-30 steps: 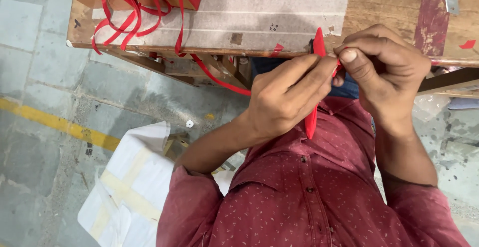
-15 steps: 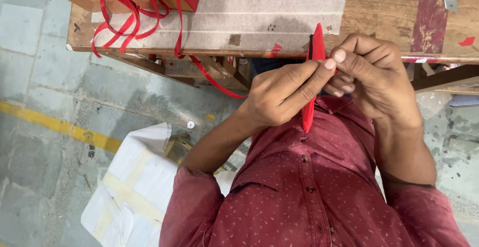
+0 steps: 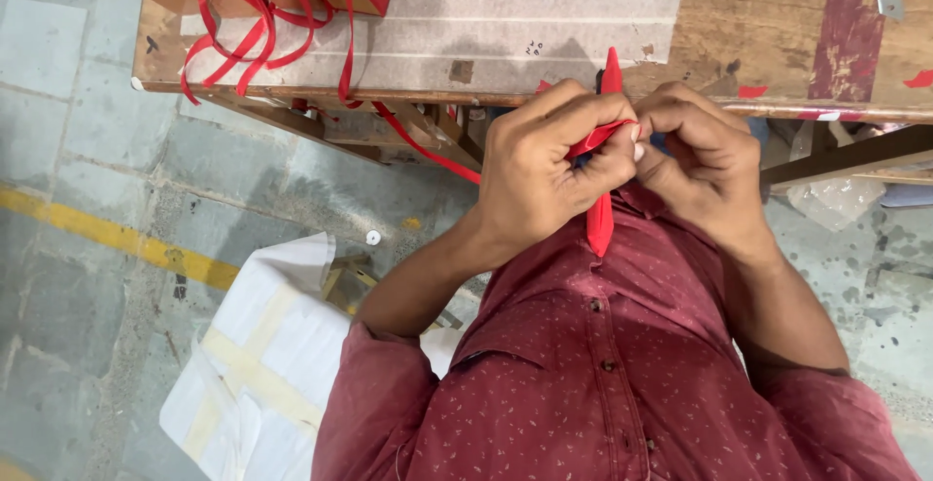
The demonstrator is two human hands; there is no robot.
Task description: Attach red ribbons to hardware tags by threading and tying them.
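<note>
A red ribbon [image 3: 601, 219] runs between both of my hands, close to my chest. My left hand [image 3: 556, 168] pinches it with fingers curled, folding a length across toward the right. My right hand [image 3: 702, 162] grips the same ribbon from the other side, fingertips touching the left ones. One ribbon end [image 3: 611, 65] sticks up over the table edge; the other hangs down over my maroon shirt [image 3: 603, 374]. A long strand [image 3: 428, 151] trails left from my hands up to a pile of red ribbon loops [image 3: 262, 15] on a box at the table's far left.
A worn wooden table [image 3: 758, 24] with a white taped strip [image 3: 505, 29] and red marks spans the top. Below it lie a grey tiled floor with a yellow line [image 3: 117, 238] and a white sack-covered seat [image 3: 262, 355]. A clear plastic bag [image 3: 826, 199] sits at right.
My hands have closed together and shifted slightly left. The left fingers went from extended along the ribbon to curled, bending the ribbon sideways between the two hands.
</note>
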